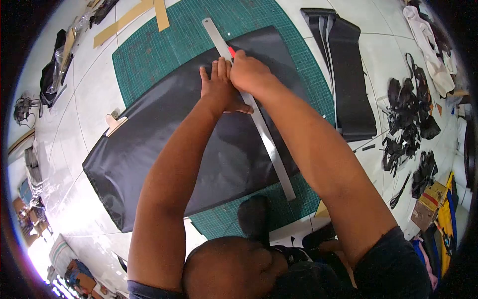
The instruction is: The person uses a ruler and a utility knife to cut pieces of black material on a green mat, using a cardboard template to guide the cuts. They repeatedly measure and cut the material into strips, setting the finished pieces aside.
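Note:
A long steel ruler lies slantwise across a sheet of black fabric, which rests on a green cutting mat. My left hand is spread flat, pressing on the ruler's left side and on the fabric. Close beside it, my right hand is closed around a cutter knife; only a bit of its red body shows by the ruler's edge, and its blade cannot be made out. At the fabric's left edge sits a wide clip.
Folded black material lies right of the mat on the white tiled floor. Farther right are black scraps and a cardboard box. Tan strips lie at the mat's top left. My foot is on the mat's near edge.

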